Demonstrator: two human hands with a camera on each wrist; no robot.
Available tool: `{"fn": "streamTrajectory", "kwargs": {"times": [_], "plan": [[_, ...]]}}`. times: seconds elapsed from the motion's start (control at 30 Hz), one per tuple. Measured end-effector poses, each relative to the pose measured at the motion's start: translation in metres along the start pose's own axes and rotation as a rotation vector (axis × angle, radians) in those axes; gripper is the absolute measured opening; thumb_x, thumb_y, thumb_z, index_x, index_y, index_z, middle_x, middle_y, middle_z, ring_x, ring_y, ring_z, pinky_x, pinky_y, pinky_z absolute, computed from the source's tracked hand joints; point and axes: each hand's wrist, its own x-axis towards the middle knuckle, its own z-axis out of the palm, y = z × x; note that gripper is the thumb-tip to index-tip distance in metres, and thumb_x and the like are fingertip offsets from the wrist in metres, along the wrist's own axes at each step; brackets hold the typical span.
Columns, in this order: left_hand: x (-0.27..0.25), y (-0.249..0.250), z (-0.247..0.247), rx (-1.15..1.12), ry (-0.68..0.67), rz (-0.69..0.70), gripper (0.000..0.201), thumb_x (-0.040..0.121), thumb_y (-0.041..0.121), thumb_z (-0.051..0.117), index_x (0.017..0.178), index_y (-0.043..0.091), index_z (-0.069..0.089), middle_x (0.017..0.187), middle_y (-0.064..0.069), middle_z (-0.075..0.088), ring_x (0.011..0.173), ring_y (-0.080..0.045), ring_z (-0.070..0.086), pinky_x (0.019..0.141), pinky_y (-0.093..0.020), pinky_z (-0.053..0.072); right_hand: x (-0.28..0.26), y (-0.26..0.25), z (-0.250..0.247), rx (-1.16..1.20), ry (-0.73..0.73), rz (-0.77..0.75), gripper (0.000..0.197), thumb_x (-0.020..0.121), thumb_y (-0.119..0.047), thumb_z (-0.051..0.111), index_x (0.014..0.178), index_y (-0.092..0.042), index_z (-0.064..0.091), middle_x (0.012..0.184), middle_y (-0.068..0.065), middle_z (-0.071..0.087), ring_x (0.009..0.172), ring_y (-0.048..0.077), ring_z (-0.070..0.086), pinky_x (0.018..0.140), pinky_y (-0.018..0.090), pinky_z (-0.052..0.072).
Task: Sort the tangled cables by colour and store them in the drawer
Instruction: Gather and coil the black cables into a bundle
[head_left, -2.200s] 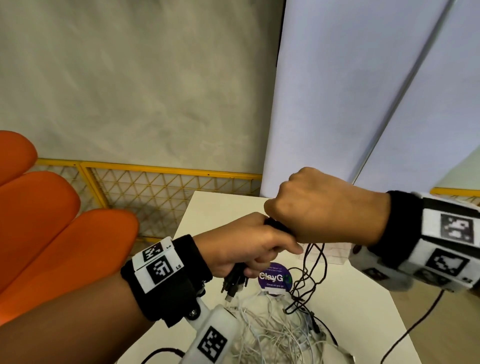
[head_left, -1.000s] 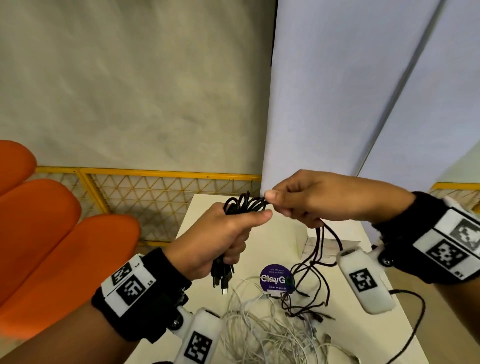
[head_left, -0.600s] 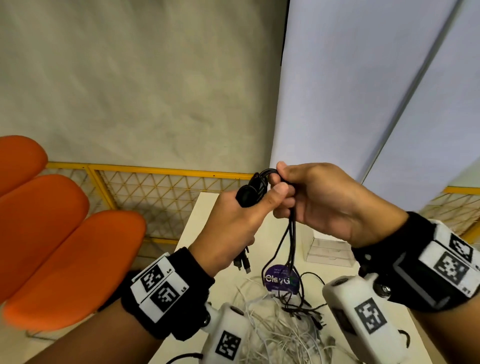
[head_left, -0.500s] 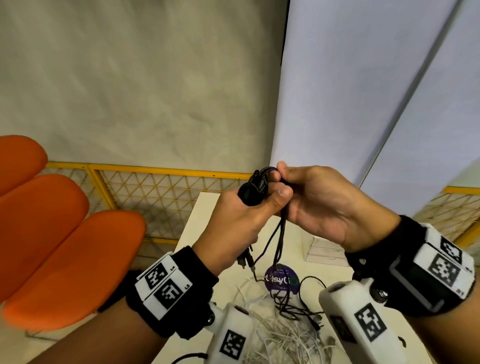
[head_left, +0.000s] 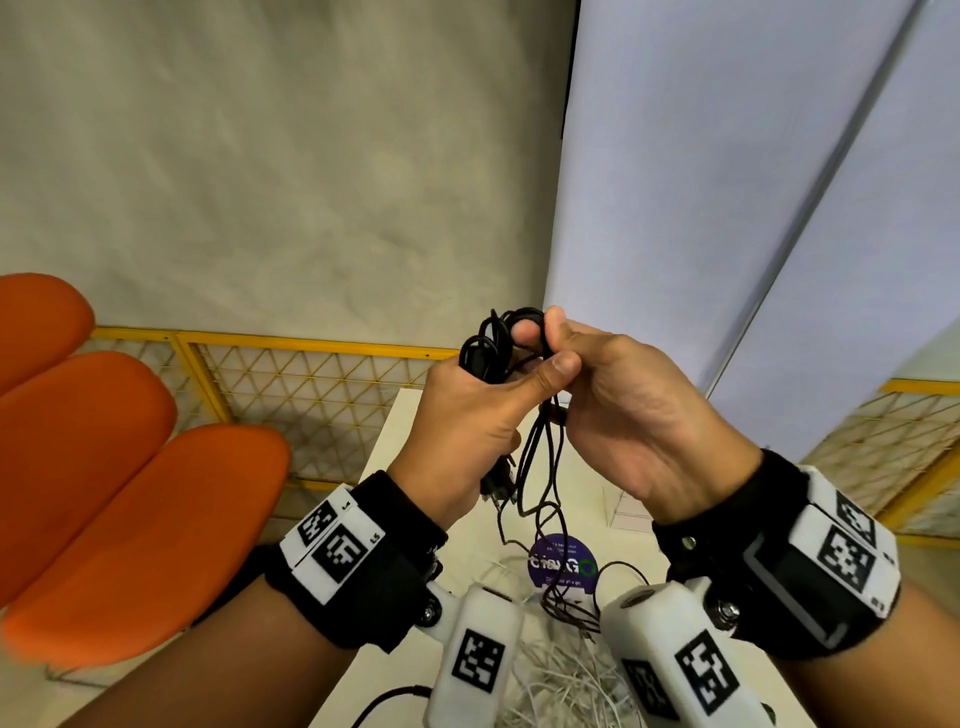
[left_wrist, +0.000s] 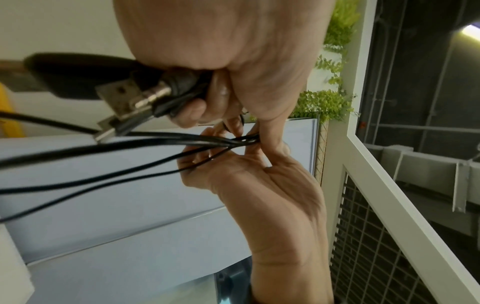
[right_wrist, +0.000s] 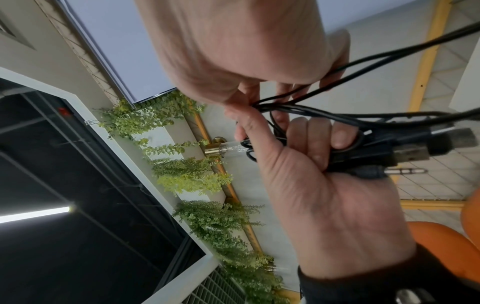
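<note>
- At centre frame of the head view, raised above the white table (head_left: 415, 431), both hands meet on a bundle of black cables (head_left: 493, 348).
- The left hand (head_left: 462, 415) has its fingers curled round the gathered loops, with the thumb laid across towards the other hand; USB plugs (left_wrist: 122, 100) and a jack plug (right_wrist: 405, 170) stick out of the fist.
- The right hand (head_left: 623, 415) pinches several black strands between thumb and fingertips at the top of the bundle.
- The bundle's long axis runs roughly vertical: loops at the top, plugs pointing down, loose strands trailing to the table.
- The trailing strands reach a pile of white cables (head_left: 561, 675) at lower centre, beside a purple round sticker (head_left: 561, 558); whether they are snagged there cannot be told.
- Risk, as judged: pulling upward could drag white cables along and mix the colours.
- Risk: a loosened left grip would let the loops spring open.
- No drawer is visible in any view.
</note>
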Motion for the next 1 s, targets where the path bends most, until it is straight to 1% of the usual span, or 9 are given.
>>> {"fn": "streamTrajectory", "kwargs": {"times": [0.13, 0.27, 0.47, 0.57, 0.7, 0.77, 0.83, 0.9, 1.0], "plan": [[0.002, 0.003, 0.000, -0.087, -0.017, 0.009, 0.014, 0.065, 0.031, 0.083, 0.075, 0.029, 0.074, 0.054, 0.010, 0.048, 0.045, -0.009, 0.031, 0.051, -0.037, 0.017, -0.001, -0.001, 0.003, 0.037, -0.052, -0.023, 0.030, 0.103, -0.025, 0.047, 0.087, -0.011, 0.069, 0.080, 0.005, 0.070, 0.069, 0.020, 0.063, 0.063, 0.037, 0.045], [0.007, 0.001, -0.002, -0.008, -0.090, 0.015, 0.024, 0.069, 0.009, 0.083, 0.061, 0.025, 0.068, 0.052, 0.006, 0.048, 0.044, -0.010, 0.039, 0.044, -0.028, 0.029, -0.002, -0.001, 0.006, 0.101, -0.138, -0.011, 0.030, 0.104, -0.024, 0.042, 0.091, -0.009, 0.065, 0.081, 0.010, 0.069, 0.067, 0.025, 0.054, 0.056, 0.037, 0.034], [0.008, 0.007, -0.006, 0.120, -0.052, -0.067, 0.014, 0.076, 0.006, 0.078, 0.078, 0.013, 0.066, 0.053, 0.006, 0.048, 0.047, -0.011, 0.044, 0.043, -0.024, 0.033, 0.001, 0.002, -0.001, 0.004, -0.214, -0.030, 0.036, 0.102, -0.020, 0.045, 0.080, -0.016, 0.073, 0.096, 0.011, 0.067, 0.089, 0.029, 0.056, 0.081, 0.044, 0.039], [0.008, 0.009, -0.007, 0.155, -0.027, -0.076, 0.015, 0.080, 0.007, 0.074, 0.072, 0.018, 0.066, 0.053, 0.006, 0.044, 0.047, -0.010, 0.040, 0.044, -0.025, 0.030, 0.001, -0.001, -0.008, -0.208, -0.179, -0.083, 0.026, 0.099, -0.026, 0.055, 0.102, -0.004, 0.069, 0.100, 0.011, 0.062, 0.092, 0.023, 0.054, 0.097, 0.044, 0.042], [0.011, 0.009, -0.005, 0.076, 0.079, -0.119, 0.031, 0.080, 0.004, 0.071, 0.058, 0.018, 0.054, 0.052, 0.002, 0.037, 0.048, -0.015, 0.032, 0.046, -0.026, 0.026, -0.001, -0.012, -0.009, -0.396, 0.077, -0.280, 0.021, 0.089, -0.027, 0.071, 0.095, -0.007, 0.074, 0.091, 0.002, 0.072, 0.080, 0.004, 0.066, 0.071, 0.016, 0.051], [0.011, 0.010, -0.003, 0.058, 0.076, -0.109, 0.027, 0.079, 0.006, 0.071, 0.060, 0.019, 0.057, 0.054, 0.000, 0.036, 0.050, -0.017, 0.032, 0.045, -0.026, 0.027, 0.000, -0.014, -0.007, -0.428, 0.032, -0.253, 0.041, 0.084, -0.046, 0.073, 0.100, -0.008, 0.072, 0.102, 0.005, 0.074, 0.089, 0.011, 0.070, 0.075, 0.023, 0.053], [0.008, 0.011, 0.002, 0.134, 0.013, -0.068, 0.017, 0.074, 0.016, 0.068, 0.060, 0.023, 0.062, 0.053, 0.003, 0.043, 0.050, -0.015, 0.038, 0.044, -0.025, 0.031, -0.001, -0.012, 0.000, -0.504, -0.123, -0.169, 0.052, 0.080, -0.061, 0.067, 0.096, -0.012, 0.070, 0.096, 0.004, 0.073, 0.084, 0.019, 0.068, 0.077, 0.032, 0.053], [0.003, 0.012, 0.008, 0.251, -0.036, -0.052, 0.008, 0.076, 0.025, 0.059, 0.071, 0.022, 0.065, 0.049, 0.011, 0.052, 0.051, -0.012, 0.046, 0.045, -0.024, 0.037, -0.003, -0.011, 0.008, -0.605, -0.197, -0.134, 0.047, 0.076, -0.060, 0.069, 0.087, -0.015, 0.072, 0.080, 0.004, 0.070, 0.075, 0.023, 0.065, 0.069, 0.039, 0.052], [0.003, 0.013, 0.011, 0.364, -0.041, -0.065, 0.014, 0.094, 0.015, 0.054, 0.083, 0.021, 0.061, 0.050, 0.013, 0.055, 0.050, -0.011, 0.050, 0.048, -0.026, 0.042, 0.000, -0.011, 0.013, -0.665, -0.141, -0.125, 0.038, 0.083, -0.044, 0.074, 0.094, -0.008, 0.074, 0.094, 0.011, 0.076, 0.093, 0.029, 0.072, 0.079, 0.041, 0.059]]}}
